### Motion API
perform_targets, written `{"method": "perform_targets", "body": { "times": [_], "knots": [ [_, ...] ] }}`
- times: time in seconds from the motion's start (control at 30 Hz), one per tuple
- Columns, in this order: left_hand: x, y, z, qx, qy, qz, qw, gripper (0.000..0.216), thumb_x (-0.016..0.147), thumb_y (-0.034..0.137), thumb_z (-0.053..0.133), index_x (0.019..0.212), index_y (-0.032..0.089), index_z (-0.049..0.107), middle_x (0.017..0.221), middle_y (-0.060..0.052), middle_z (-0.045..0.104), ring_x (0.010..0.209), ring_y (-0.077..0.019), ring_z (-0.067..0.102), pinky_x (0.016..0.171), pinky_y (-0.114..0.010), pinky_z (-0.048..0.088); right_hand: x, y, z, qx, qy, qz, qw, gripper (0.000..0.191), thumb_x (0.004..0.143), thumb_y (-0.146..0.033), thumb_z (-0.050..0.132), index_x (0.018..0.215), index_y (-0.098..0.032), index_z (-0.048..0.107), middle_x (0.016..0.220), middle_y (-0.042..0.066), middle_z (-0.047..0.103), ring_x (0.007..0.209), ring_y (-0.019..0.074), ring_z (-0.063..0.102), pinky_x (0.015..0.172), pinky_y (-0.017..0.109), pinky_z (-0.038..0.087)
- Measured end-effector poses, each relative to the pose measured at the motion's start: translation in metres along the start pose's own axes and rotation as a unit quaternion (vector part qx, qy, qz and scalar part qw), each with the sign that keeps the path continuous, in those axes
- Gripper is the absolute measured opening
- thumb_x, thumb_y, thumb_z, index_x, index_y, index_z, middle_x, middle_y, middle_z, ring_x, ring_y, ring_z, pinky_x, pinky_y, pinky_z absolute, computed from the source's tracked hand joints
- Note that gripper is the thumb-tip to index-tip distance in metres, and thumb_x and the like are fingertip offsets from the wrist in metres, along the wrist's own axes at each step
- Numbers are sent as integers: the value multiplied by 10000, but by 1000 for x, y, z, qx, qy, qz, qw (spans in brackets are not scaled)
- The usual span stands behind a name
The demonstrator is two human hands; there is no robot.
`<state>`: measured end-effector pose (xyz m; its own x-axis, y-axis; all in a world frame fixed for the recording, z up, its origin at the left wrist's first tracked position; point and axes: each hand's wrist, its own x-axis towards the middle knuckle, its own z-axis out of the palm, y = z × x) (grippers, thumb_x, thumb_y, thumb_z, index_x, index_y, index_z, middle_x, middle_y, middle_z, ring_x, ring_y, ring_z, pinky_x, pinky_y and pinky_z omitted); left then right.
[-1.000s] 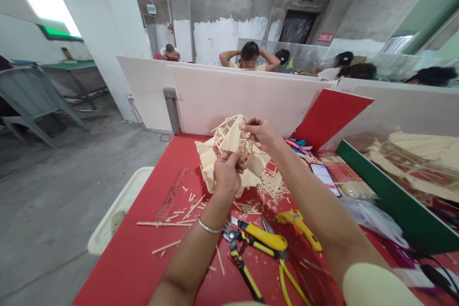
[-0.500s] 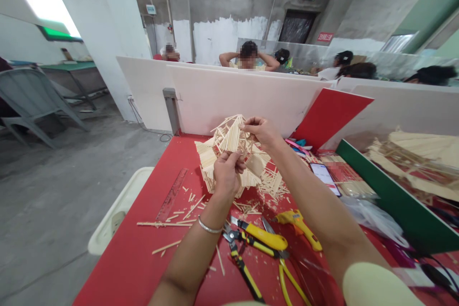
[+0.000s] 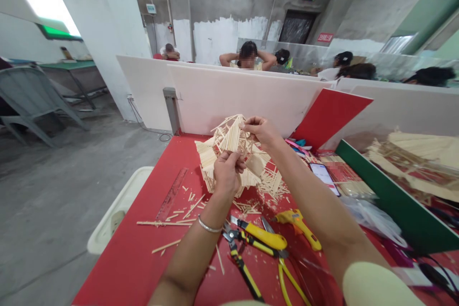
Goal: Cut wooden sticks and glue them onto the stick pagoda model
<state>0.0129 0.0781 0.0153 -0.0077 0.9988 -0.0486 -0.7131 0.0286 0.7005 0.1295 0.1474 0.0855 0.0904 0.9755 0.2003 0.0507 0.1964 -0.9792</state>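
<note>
A model building made of thin wooden sticks stands on the red table. Near its top is a wedge-shaped panel of sticks, laid side by side. My left hand pinches the panel's lower edge between thumb and fingers. At the panel's upper right edge, the thumb and fingertips of my right hand are closed on it. Whether the panel is joined to the model behind it, I cannot tell. My left hand and forearm hide part of the model's front.
Cut sticks and scraps lie around the model. Closer in are a yellow utility knife, pliers and a yellow glue gun. A clear ruler lies left, a phone right. White partitions stand behind; people sit beyond.
</note>
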Motion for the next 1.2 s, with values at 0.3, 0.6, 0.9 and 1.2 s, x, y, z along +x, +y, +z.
{"method": "perform_targets", "body": {
  "times": [0.3,0.6,0.9,1.2],
  "knots": [
    [1,-1,0,3,-1,1,1000,272,634,306,759,643,148,539,535,18,581,391,-62,494,393,-196,265,-1,-2,1,-3,1,1,1000,366,496,-374,846,652,-186,574,542,-72,507,401,20,342,364,192,259],
    [0,-1,-1,-9,-6,0,1000,258,634,294,763,667,145,555,548,18,588,406,-62,499,409,-197,289,-3,-4,2,2,-2,5,1000,363,497,-366,845,652,-187,569,545,-71,506,402,21,350,364,191,267],
    [-5,4,0,21,-6,6,1000,233,617,299,752,665,145,583,540,27,578,397,-60,492,383,-196,286,-10,-11,5,11,2,-7,1000,362,489,-349,865,620,-186,570,521,-55,522,407,34,393,376,194,310],
    [-49,15,-15,36,14,-27,999,322,627,282,700,910,139,647,626,25,616,404,-70,525,373,-193,332,-14,-12,-4,16,-14,-9,1000,310,594,-283,839,718,-194,569,574,-24,572,483,78,527,426,202,367]
  ]
}}
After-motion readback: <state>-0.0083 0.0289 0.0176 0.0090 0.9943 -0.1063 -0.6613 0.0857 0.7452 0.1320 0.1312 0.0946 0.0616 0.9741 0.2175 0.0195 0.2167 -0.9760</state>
